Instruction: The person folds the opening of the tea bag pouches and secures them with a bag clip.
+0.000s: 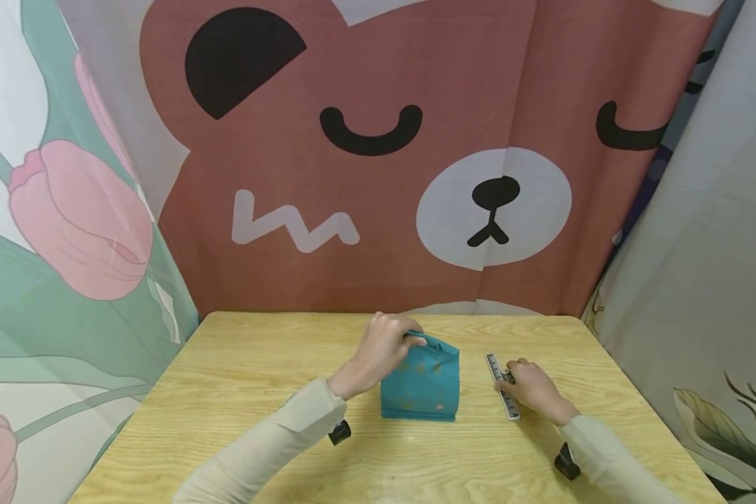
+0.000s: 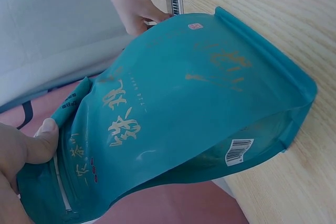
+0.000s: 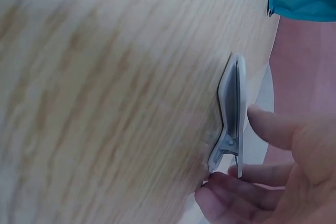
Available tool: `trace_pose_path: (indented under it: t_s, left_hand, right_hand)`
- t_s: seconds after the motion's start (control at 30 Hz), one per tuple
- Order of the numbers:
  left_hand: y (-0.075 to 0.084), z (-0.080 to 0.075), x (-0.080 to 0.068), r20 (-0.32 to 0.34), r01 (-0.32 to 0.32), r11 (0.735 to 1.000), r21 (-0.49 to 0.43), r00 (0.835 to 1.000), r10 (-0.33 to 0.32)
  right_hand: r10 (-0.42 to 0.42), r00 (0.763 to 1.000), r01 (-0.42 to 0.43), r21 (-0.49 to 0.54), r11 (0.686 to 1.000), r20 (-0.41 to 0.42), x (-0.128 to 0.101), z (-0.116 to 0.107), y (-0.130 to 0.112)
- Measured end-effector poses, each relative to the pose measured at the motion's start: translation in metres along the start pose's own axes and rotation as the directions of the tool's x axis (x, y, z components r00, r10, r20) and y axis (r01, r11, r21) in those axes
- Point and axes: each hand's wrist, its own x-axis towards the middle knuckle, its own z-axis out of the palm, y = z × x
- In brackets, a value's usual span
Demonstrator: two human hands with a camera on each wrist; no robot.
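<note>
A teal pouch bag [image 1: 421,387] with gold writing stands upright on the table. My left hand [image 1: 383,348] pinches its top edge, thumb [image 2: 43,142] on the near face in the left wrist view. To the right of the bag lies a long white bag clip [image 1: 493,367] with black bars like piano keys. My right hand [image 1: 534,388] is at the middle of the clip, fingers curled about its handle. Seen from the right wrist, the clip [image 3: 239,95] shows edge-on with its spring hinge, the fingertips right at the handle end and the thumb beside it.
Both things are on a light wood-grain table [image 1: 239,371]. A curtain with a brown bear face [image 1: 365,189] hangs behind the far edge. Flowered cloth [image 1: 82,217] hangs at the left, and a pale printed cloth [image 1: 699,280] at the right.
</note>
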Motion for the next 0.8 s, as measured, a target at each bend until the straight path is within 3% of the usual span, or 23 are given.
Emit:
trace_pose_path:
  t_s: [0.8]
  left_hand:
    - [-0.0007, 0.0017, -0.0004, -0.003, 0.005, 1.000, 0.002, 1.000, -0.005]
  right_hand:
    - [0.042, 0.999, -0.039, 0.092, 0.995, -0.032, 0.0018, 0.0008, 0.0048]
